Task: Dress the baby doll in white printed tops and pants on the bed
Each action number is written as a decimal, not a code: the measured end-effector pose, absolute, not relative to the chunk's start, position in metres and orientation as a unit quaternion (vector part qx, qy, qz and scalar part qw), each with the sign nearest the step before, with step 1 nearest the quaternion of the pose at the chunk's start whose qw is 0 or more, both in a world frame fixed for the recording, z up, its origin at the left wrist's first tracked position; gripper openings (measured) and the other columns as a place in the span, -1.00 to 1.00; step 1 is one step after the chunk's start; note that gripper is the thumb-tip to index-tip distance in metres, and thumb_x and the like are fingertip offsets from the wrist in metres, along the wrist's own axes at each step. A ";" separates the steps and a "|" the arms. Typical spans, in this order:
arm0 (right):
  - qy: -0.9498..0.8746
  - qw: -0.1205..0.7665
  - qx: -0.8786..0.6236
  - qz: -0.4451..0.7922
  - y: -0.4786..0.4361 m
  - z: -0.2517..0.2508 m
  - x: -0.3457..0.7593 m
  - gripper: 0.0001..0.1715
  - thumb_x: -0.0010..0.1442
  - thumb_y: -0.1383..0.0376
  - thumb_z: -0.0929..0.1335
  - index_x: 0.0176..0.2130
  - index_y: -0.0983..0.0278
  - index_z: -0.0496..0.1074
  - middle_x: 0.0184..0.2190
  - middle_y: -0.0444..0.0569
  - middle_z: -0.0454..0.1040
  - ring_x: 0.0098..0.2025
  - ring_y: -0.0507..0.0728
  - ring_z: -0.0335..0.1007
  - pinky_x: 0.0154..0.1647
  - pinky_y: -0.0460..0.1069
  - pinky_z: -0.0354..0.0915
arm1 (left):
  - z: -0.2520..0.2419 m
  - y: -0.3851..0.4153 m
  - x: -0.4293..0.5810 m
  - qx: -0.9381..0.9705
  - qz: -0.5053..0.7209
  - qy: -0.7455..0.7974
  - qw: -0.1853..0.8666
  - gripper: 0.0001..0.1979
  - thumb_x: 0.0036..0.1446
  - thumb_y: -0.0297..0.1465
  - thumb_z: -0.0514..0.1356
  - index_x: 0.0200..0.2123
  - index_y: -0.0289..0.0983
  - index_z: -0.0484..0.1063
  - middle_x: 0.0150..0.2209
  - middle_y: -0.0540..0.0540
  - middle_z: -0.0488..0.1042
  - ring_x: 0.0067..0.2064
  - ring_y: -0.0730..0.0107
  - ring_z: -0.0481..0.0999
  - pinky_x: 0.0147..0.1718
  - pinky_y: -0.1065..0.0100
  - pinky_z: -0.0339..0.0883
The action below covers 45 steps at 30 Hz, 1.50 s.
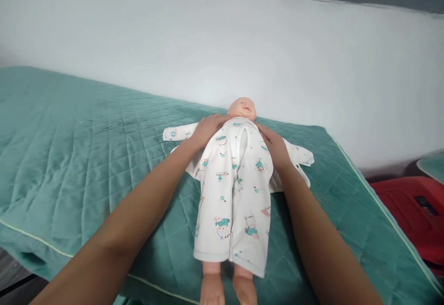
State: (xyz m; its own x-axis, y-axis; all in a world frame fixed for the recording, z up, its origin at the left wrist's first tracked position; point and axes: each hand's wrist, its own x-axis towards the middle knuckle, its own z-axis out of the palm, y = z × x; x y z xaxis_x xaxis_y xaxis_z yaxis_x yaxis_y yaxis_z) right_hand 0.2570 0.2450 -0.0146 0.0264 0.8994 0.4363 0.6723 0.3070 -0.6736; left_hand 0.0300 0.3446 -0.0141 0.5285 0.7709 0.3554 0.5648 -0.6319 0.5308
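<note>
A baby doll (242,107) lies on its back with its head near the wall and its bare feet toward me. Over its legs and torso are white baby pants (232,180) printed with small animals, the waist pulled up high on the chest. A matching white baby shirt (299,156) spreads out beneath, its sleeves pointing left and right. My left hand (209,130) grips the left side of the waistband, its fingertips partly hidden by the cloth. At the opposite side of the waistband, my right hand (273,144) is closed on the edge, with its thumb out of sight.
A green quilted cover (104,157) lies over the bed, with pale piping along its edges. Behind it rises a white wall (222,46). A red plastic object (412,217), possibly a chair, stands beyond the bed's right edge.
</note>
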 end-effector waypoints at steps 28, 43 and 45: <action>-0.599 0.389 -0.657 0.241 0.216 -0.031 0.276 -0.62 0.10 0.20 0.33 -0.12 0.23 0.59 -0.12 0.00 0.63 -0.09 0.27 0.51 -0.12 0.09 0.37 | -0.027 0.297 0.002 0.833 0.210 0.501 0.103 -0.82 0.19 -0.47 0.06 -0.14 -0.29 0.37 -0.23 -0.23 0.57 -0.25 0.14 0.54 -0.30 0.27 0.28; -0.545 0.394 -0.728 0.135 0.216 -0.033 0.259 -0.74 0.00 0.14 0.35 -0.34 0.24 0.52 -0.30 0.05 0.62 -0.21 0.30 0.50 -0.19 0.12 0.35 | -0.045 0.318 0.007 0.815 0.236 0.506 0.156 -0.82 0.02 -0.51 0.09 -0.58 -0.25 0.36 -0.39 -0.23 0.58 -0.27 0.13 0.47 -0.23 0.19 0.30; -0.532 0.410 -0.728 0.137 0.217 -0.037 0.260 -0.70 0.01 0.12 0.35 -0.28 0.25 0.48 -0.29 0.06 0.61 -0.20 0.29 0.49 -0.18 0.12 0.35 | -0.045 0.316 0.008 0.813 0.238 0.509 0.150 -0.83 0.04 -0.50 0.10 -0.54 -0.26 0.40 -0.36 -0.25 0.58 -0.26 0.12 0.48 -0.23 0.19 0.30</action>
